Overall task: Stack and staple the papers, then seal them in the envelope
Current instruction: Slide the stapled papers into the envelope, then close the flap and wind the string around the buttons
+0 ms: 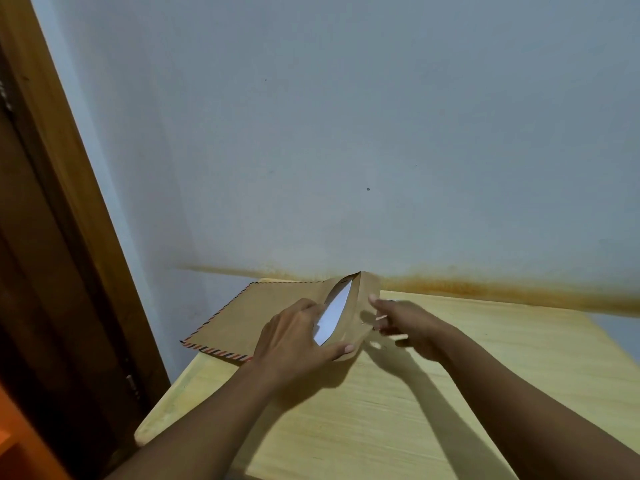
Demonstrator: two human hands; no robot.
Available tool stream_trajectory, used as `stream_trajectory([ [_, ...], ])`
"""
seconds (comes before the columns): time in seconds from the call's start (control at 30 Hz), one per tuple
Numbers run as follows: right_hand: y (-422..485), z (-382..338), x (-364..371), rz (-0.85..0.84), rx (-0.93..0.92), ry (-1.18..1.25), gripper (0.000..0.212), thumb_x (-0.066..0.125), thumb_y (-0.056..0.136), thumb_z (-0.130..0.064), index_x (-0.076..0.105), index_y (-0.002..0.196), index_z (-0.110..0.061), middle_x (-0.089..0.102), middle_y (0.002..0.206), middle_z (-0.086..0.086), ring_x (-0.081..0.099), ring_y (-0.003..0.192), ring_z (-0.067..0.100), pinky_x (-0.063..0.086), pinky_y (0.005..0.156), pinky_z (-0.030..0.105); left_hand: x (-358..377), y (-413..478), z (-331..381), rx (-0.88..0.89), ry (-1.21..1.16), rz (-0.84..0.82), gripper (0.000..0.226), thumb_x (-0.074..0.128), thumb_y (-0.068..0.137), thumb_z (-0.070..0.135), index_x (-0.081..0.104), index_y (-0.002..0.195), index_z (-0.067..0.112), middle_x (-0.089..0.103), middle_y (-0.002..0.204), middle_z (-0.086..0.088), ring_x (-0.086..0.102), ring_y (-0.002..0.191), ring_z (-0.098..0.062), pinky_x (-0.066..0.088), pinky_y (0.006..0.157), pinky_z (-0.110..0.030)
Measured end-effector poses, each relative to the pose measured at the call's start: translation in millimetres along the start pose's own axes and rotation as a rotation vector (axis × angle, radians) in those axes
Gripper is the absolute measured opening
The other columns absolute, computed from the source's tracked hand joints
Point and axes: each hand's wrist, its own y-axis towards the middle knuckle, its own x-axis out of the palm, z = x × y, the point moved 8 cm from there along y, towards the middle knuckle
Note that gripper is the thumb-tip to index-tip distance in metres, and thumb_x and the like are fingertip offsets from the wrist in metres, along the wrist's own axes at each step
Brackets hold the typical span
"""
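A brown envelope [263, 313] with a red-and-dark striped border lies on the far left part of the pale wooden table [415, 410]. Its mouth faces right and gapes open, showing white papers [332, 313] inside. My left hand [294, 344] holds the envelope's near edge at the mouth, thumb under the flap's near end. My right hand [401, 323] is at the raised flap [367, 299], fingers touching its right side. A small metal object shows behind my right hand, mostly hidden. No stapler is in view.
A grey wall with a rusty stain line stands directly behind the table. A dark wooden door frame [62, 237] runs down the left side. The table's left edge lies just beyond the envelope, and an orange object [14, 441] sits at the bottom left corner.
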Motion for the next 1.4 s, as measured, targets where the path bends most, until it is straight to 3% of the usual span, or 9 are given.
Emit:
stream_trajectory([
  [0.23,-22.2,1.5,17.3,-0.177,-0.154,0.043,0.024,0.051,0.103,-0.022,0.061,0.097,-0.002,0.041,0.052,0.000,0.057,0.053,0.022,0.051,0.065,0.030,18.3,-17.6,15.8,0.062,-0.047,-0.142,0.078,0.054,0.072,0.087,0.071,0.115,0.024,0.070,0.108,0.012,0.064,0.090,-0.010,0.057,0.078,-0.036],
  [0.4,-39.0,4.2,14.2,-0.184,-0.116,-0.259,0.022,0.059,0.099,-0.024,0.067,0.088,-0.007,0.030,0.048,0.000,0.025,0.041,0.015,0.028,0.043,0.025,32.4,-34.8,27.3,-0.058,-0.256,-0.314,0.081,0.061,0.065,0.089,0.054,0.129,0.039,0.068,0.108,0.014,0.066,0.092,-0.006,0.056,0.083,-0.034],
  [0.63,-47.5,-4.2,22.2,-0.228,-0.245,-0.518,0.017,0.058,0.095,-0.010,0.074,0.090,-0.011,0.055,0.065,-0.003,0.037,0.047,0.009,0.034,0.044,0.022,55.3,-44.4,25.6,-0.090,-0.310,-0.481,0.040,0.069,0.087,0.050,0.062,0.061,0.020,0.052,0.055,0.009,0.055,0.061,-0.009,0.041,0.060,-0.027],
  [0.67,-46.4,-6.7,25.2,-0.218,-0.273,-0.563,0.017,0.059,0.095,-0.010,0.074,0.088,-0.012,0.061,0.069,-0.004,0.042,0.048,0.007,0.036,0.047,0.019,55.7,-46.3,25.9,-0.083,-0.329,-0.513,0.046,0.070,0.090,0.042,0.054,0.054,0.017,0.043,0.050,0.002,0.030,0.054,-0.002,0.035,0.056,-0.025],
  [0.7,-44.8,-9.2,29.4,-0.211,-0.300,-0.603,0.017,0.059,0.094,-0.010,0.074,0.087,-0.014,0.068,0.075,-0.004,0.050,0.052,0.003,0.040,0.052,0.017,56.1,-47.9,25.0,-0.079,-0.345,-0.536,0.050,0.070,0.091,0.036,0.049,0.051,0.015,0.038,0.051,-0.003,0.026,0.095,0.009,0.032,0.053,-0.022],
  [0.73,-42.5,-11.0,34.1,-0.204,-0.322,-0.642,0.017,0.060,0.094,-0.010,0.074,0.086,-0.017,0.072,0.080,-0.005,0.057,0.059,0.001,0.045,0.060,0.016,56.9,-49.0,22.6,-0.082,-0.356,-0.549,0.048,0.070,0.091,0.033,0.050,0.052,0.013,0.038,0.052,-0.002,0.055,0.068,-0.017,0.032,0.053,-0.022],
  [0.87,-33.3,-14.7,57.2,-0.185,-0.387,-0.820,0.016,0.059,0.094,-0.014,0.071,0.087,-0.023,0.069,0.083,-0.008,0.064,0.078,0.009,0.053,0.079,0.029,58.2,-49.3,4.6,-0.171,-0.299,-0.475,0.033,0.074,0.084,0.049,0.068,0.089,0.018,0.068,0.087,0.002,0.063,0.080,-0.018,0.053,0.070,-0.037],
  [1.07,-18.0,-0.1,90.0,-0.270,-0.414,-0.975,0.016,0.059,0.094,-0.016,0.071,0.091,-0.026,0.071,0.093,-0.005,0.064,0.086,0.014,0.056,0.081,0.034,70.2,-63.7,-28.8,-0.271,0.094,-0.564,0.109,0.058,0.071,0.086,0.029,0.155,0.023,0.027,0.163,-0.005,0.029,0.148,-0.028,0.035,0.117,-0.049],
  [1.4,-19.3,-6.0,103.5,-0.362,-0.464,-1.038,0.012,0.064,0.089,-0.018,0.074,0.090,-0.025,0.071,0.088,-0.008,0.065,0.086,0.014,0.058,0.081,0.038,77.7,-61.5,-42.0,-0.141,-0.076,-0.652,0.113,0.070,0.066,0.082,0.024,0.159,0.034,0.011,0.171,0.011,0.015,0.156,-0.017,0.025,0.125,-0.043],
])
